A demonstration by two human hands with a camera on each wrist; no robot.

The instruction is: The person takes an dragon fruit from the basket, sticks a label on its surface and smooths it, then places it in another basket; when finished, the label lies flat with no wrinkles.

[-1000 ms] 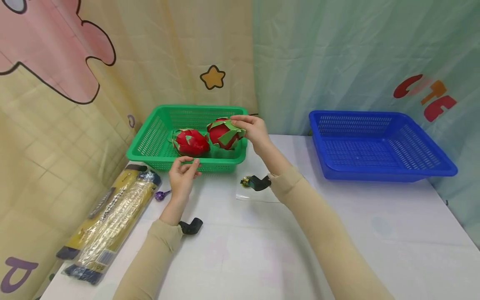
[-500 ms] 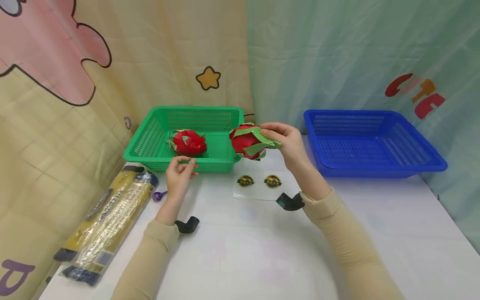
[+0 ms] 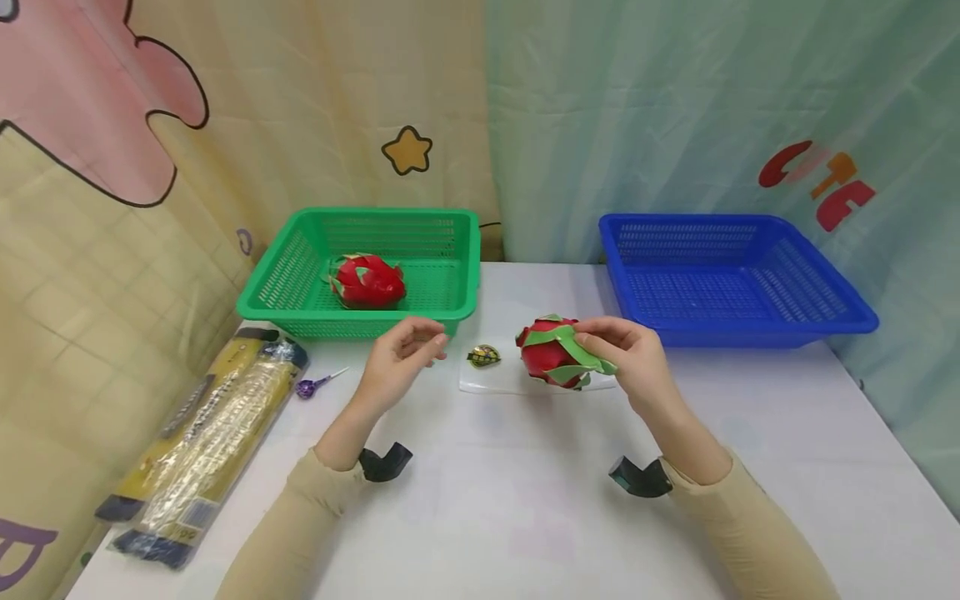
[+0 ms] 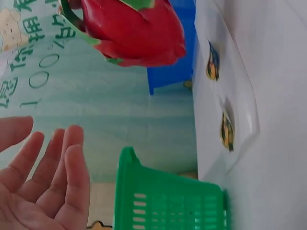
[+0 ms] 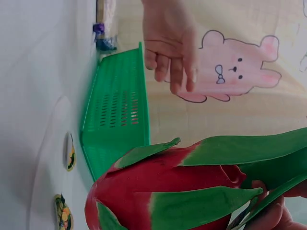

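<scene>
My right hand [image 3: 628, 357] pinches a red dragon fruit [image 3: 546, 354] by its green leaves, holding it over the clear plastic sheet on the table. In the right wrist view the dragon fruit [image 5: 158, 187] fills the lower part, leaf ends between thumb and fingers. My left hand [image 3: 401, 358] holds nothing; its fingers are loosely bent beside the front right corner of the green basket [image 3: 360, 317]. The left wrist view shows that hand [image 4: 48, 177] with fingers apart from the fruit. A second dragon fruit [image 3: 367, 282] lies inside the green basket.
A blue basket [image 3: 750, 329] stands at the back right. Under the held fruit lies a clear plastic sheet [image 3: 480, 386] with gold-and-black stickers [image 3: 483, 357]. At left are a purple-wrapped lollipop [image 3: 307, 387] and long yellow-and-clear packages [image 3: 217, 442]. Curtains hang behind the table.
The right hand has lifted one dragon fruit out of the green basket and carried it right and nearer. The left hand has left the basket's front rim and moved right.
</scene>
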